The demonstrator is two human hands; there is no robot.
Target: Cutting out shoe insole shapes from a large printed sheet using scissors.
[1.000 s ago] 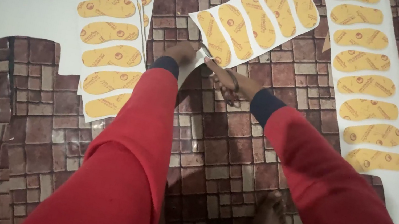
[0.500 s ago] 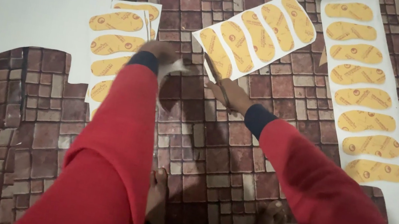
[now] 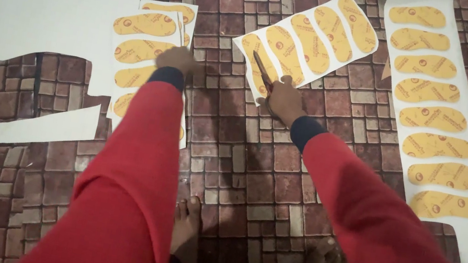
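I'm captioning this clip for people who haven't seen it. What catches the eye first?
Two red sleeves reach forward: the right hand holds scissors on a tilted white sheet of yellow insole shapes at centre. The left hand rests on a similar sheet, over a brown stone-patterned floor covering.

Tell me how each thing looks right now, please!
left hand: flat on the left sheet.
right hand: holding scissors.
scissors: blades on the middle sheet.
middle sheet: lying slanted.
long sheet: lying flat, untouched.
white strip: lying loose on the floor mat.

Glossy paper insole sheets [image 3: 310, 36], smooth brick-print vinyl flooring [image 3: 252, 173], red cloth sleeves [image 3: 135, 153]
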